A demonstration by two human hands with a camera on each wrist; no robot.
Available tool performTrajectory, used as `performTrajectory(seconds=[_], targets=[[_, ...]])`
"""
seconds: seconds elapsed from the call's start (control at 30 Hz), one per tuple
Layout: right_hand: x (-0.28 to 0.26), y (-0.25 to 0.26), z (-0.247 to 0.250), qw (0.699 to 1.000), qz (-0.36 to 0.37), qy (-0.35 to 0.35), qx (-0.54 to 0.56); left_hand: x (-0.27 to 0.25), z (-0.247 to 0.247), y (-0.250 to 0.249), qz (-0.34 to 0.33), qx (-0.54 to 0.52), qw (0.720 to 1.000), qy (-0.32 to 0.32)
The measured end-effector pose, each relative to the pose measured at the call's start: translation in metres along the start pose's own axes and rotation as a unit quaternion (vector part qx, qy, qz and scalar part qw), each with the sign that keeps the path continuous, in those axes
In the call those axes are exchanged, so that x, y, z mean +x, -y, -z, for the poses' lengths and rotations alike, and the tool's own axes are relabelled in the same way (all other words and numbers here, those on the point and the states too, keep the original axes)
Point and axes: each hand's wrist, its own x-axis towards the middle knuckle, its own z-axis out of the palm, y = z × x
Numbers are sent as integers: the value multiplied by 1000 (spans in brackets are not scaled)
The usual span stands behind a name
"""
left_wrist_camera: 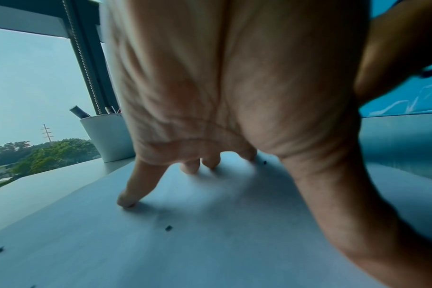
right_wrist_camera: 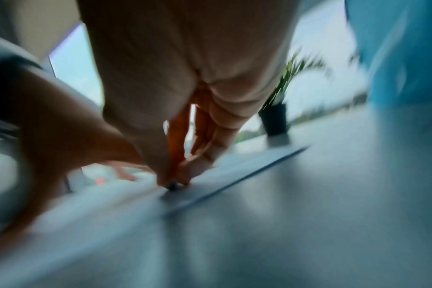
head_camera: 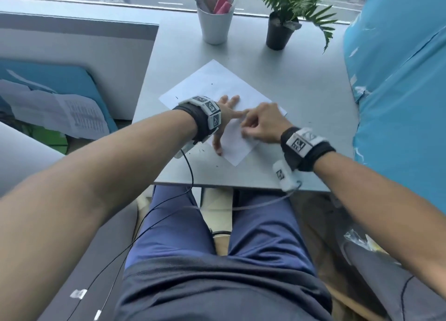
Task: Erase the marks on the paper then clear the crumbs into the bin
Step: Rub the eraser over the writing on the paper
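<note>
We hold our left hand (head_camera: 223, 118) flat with the fingers (left_wrist_camera: 141, 183) spread wide and the tips pressing down. Our right hand (head_camera: 261, 125) reaches across next to it, with its fingertips (right_wrist_camera: 183, 171) pinched tight around something small and dark. Both arms stretch forward with bands on the wrists.

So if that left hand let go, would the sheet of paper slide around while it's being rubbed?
Probably. The sheet of paper lies thin and flat on a smooth grey table, so it likely slips or buckles easily. That may be why the left hand presses spread fingers on it while the right hand rubs.
</note>
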Motion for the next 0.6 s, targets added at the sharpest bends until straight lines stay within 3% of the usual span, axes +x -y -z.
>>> performTrajectory(seconds=[0.07,0.2,0.33,0.37,0.5,0.6], targets=[[6,-4,3,999,-18,-37,9,-6,0,-3,2,0,1000,-2],[-22,22,-23,993,69,93,-3,-2,2,-2,-6,2,1000,-1],[7,-9,8,1000,-7,-22,-14,-3,0,-1,8,-14,1000,-4],[4,-7,6,1000,-5,-23,-19,-3,0,-2,7,-16,1000,-7],[-19,17,-20,994,66,85,-10,1,1,1,1,-9,1000,-8],[7,-6,8,1000,5,-1,-14,-4,2,0,5,-9,1000,-8]])
